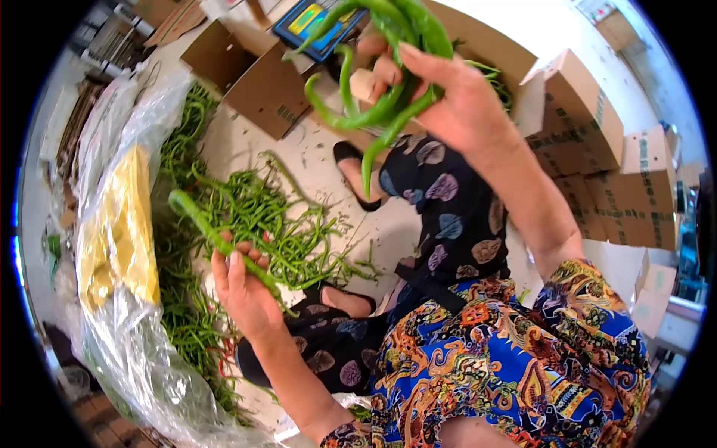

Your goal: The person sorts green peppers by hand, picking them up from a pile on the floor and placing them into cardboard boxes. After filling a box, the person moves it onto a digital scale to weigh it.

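Observation:
My left hand is closed around one long green chili pepper, held at a slant above the loose peppers. A bunch of several curved green chili peppers is gripped in my right hand, with tips hanging below the fingers. Below and beyond my left hand, a heap of thin green peppers spreads over the pale floor. More peppers lie along the inside of a clear plastic sheet or bag; a few red ones show among them.
Beyond my right hand stands an open cardboard box with peppers inside. Another open box sits near a blue device, perhaps a scale. Stacked cartons are at right. Yellow material shows through the plastic. My legs frame the floor area.

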Action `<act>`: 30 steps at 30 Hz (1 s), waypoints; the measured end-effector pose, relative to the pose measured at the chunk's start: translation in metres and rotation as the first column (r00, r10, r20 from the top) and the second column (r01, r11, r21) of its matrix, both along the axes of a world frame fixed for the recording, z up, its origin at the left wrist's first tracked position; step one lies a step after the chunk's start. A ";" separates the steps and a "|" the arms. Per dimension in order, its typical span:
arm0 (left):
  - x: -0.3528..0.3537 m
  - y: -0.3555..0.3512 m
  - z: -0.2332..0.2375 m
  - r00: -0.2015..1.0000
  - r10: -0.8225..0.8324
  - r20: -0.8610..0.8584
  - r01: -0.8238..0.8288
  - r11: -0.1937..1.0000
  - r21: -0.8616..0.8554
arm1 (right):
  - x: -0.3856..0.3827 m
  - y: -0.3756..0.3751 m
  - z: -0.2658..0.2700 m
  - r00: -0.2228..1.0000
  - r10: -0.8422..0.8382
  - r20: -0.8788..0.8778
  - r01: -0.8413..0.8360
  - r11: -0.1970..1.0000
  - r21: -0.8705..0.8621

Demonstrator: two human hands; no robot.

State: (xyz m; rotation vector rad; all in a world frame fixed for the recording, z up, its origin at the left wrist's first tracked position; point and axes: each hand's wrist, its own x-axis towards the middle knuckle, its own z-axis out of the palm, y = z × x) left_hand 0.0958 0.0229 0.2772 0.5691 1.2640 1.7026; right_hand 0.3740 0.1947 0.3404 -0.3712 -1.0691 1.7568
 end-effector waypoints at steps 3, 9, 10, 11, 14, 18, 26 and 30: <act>0.002 0.003 -0.004 1.000 -0.026 -0.014 0.026 0.999 -0.025 | 0.056 0.024 0.034 0.689 -0.503 0.522 0.249 0.840 0.482; 0.014 0.013 -0.009 0.979 -0.053 -0.199 0.044 0.998 -0.048 | 0.134 0.072 0.003 -0.331 -0.612 0.719 -0.046 0.771 0.635; 0.020 0.020 -0.005 0.976 -0.070 -0.206 0.063 0.997 -0.039 | 0.151 0.072 -0.025 -0.357 -0.606 0.711 -0.186 0.792 0.581; 0.027 0.026 0.001 0.973 -0.086 -0.215 0.081 0.996 -0.032 | 0.167 0.068 -0.058 -0.388 -0.602 0.698 -0.284 0.798 0.531; 0.044 0.053 0.029 0.967 -0.198 -0.161 0.202 0.979 0.011 | 0.194 0.047 -0.083 -0.202 -0.471 0.859 -0.313 0.862 0.399; 0.075 0.098 0.049 0.923 -0.284 -0.260 0.294 0.956 -0.002 | 0.202 0.010 -0.056 -0.212 -0.733 0.646 -0.010 0.663 0.749; 0.175 0.178 0.074 0.863 -0.505 -0.030 0.501 0.845 0.188 | 0.259 -0.009 -0.093 0.294 -0.209 0.933 0.737 0.671 -0.082; 0.227 0.205 0.069 0.747 -0.645 -0.159 0.664 0.730 0.161 | 0.240 -0.041 -0.084 0.312 -0.305 0.900 0.770 0.636 -0.052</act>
